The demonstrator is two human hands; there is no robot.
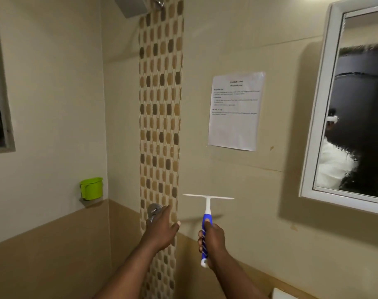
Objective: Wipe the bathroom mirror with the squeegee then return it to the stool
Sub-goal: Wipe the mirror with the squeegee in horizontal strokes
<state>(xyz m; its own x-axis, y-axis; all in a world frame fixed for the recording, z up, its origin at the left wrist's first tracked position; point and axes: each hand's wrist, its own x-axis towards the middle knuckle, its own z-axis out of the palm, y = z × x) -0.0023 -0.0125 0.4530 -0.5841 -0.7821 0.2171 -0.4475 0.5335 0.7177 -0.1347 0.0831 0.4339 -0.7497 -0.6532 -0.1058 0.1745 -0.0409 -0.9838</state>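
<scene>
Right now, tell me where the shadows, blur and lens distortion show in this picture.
Head view: the white-framed wall mirror casts a broad shadow to its left; the white-bladed, blue-handled squeegee in the right hand throws a faint one on the wall; the mirror's reflection is smeared; the printed paper sheet is unreadable; wide-angle bowing tilts the walls.

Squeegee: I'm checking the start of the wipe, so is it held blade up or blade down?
Blade up. The right hand grips the squeegee by its blue handle, white blade on top, level, short of the mirror.
</scene>
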